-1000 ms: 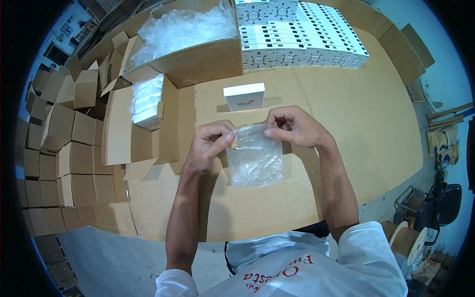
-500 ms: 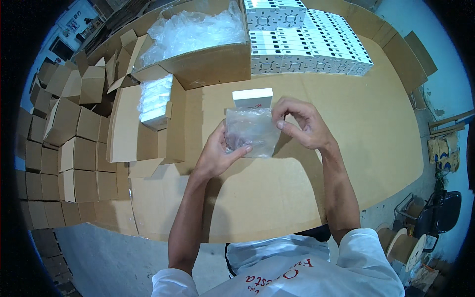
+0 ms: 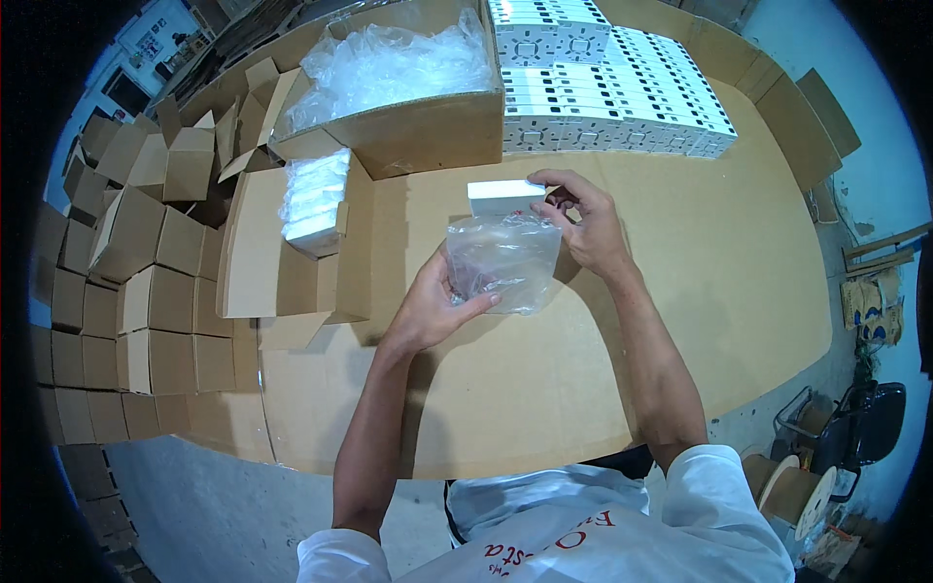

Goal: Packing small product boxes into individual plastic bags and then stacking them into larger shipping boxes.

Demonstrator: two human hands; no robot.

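The left hand [image 3: 428,309] grips a clear plastic bag [image 3: 502,260] while the right hand [image 3: 583,223] pinches a small white box [image 3: 505,197] — bagging step, I think — next, box must meet bag's open mouth.

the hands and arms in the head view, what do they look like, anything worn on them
Both arms are bare from the hands up to short white sleeves near the lower edge. The left hand and the right hand wear no gloves, and no watch, ring or wristband shows. The sleeves belong to a white shirt with red lettering across the front.
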